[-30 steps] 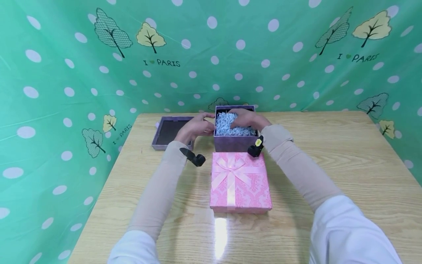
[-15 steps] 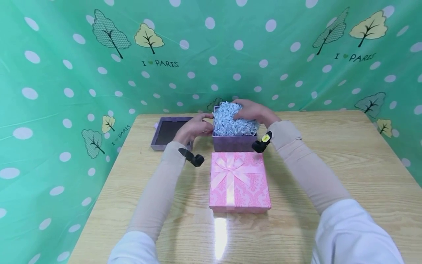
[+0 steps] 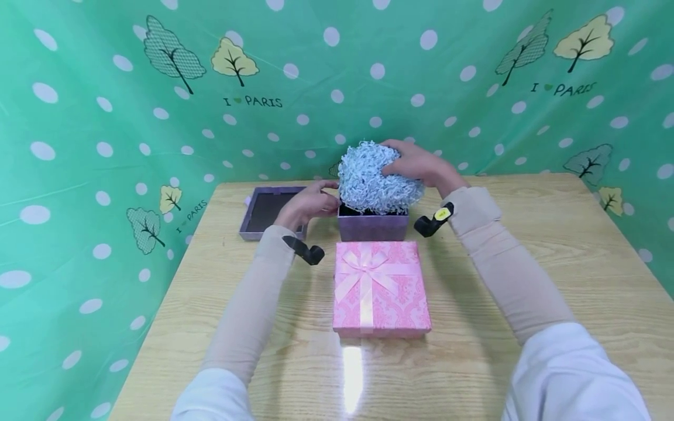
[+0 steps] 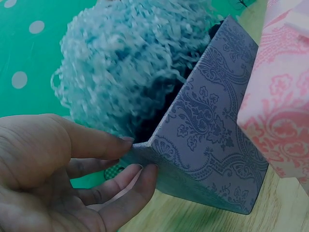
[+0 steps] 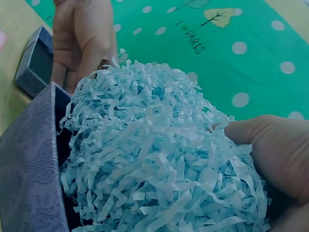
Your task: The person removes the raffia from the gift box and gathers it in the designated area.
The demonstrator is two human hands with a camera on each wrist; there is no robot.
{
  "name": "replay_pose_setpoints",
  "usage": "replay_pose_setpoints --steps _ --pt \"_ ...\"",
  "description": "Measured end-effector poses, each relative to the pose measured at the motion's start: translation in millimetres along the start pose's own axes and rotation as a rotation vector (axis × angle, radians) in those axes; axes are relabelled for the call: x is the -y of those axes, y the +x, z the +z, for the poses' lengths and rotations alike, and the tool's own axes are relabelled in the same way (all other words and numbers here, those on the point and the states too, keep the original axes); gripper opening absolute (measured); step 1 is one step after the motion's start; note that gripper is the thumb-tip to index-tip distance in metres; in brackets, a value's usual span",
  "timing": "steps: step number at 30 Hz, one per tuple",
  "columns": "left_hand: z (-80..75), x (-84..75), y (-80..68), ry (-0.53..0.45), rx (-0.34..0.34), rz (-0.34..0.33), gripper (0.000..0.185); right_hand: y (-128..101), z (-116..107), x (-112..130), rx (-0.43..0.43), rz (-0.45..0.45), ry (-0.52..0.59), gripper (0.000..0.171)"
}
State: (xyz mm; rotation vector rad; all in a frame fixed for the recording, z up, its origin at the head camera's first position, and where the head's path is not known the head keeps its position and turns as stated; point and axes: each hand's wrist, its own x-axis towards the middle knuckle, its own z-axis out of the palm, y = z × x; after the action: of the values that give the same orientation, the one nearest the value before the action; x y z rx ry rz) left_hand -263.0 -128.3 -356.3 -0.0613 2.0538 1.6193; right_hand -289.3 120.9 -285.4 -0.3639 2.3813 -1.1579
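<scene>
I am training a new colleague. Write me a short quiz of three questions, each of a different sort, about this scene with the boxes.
1. True or false: the pink gift box stands open.
2. Which hand grips the wad of blue shredded paper? A) left hand B) right hand C) both
3. Fill in: the left hand holds a corner of the ____ box.

Key:
1. False. Its lid with the bow is on.
2. B. The right hand holds the wad above the purple box; it still dips into the box's opening.
3. Purple. The fingers pinch its corner, beside the purple lid that lies inside up on the table.
</scene>
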Motion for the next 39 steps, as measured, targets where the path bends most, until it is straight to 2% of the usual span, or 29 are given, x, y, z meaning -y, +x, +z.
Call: replay_pose_setpoints --steps 20,34,39 --pt "-1.6 -1.1 -0.4 0.001 -0.021 -0.014 0.057 -39 -34 -8 -0.111 -0.037 0.077 0.075" --pt "1.4 -1.6 -0.1 0.002 -0.025 -0.027 0.057 -70 -60 -44 -0.172 0.005 0.095 0.074" --pt "2.1 -1.1 0.1 -0.008 -0.025 -0.021 0.056 -79 -67 -58 -0.188 0.01 0.132 0.069"
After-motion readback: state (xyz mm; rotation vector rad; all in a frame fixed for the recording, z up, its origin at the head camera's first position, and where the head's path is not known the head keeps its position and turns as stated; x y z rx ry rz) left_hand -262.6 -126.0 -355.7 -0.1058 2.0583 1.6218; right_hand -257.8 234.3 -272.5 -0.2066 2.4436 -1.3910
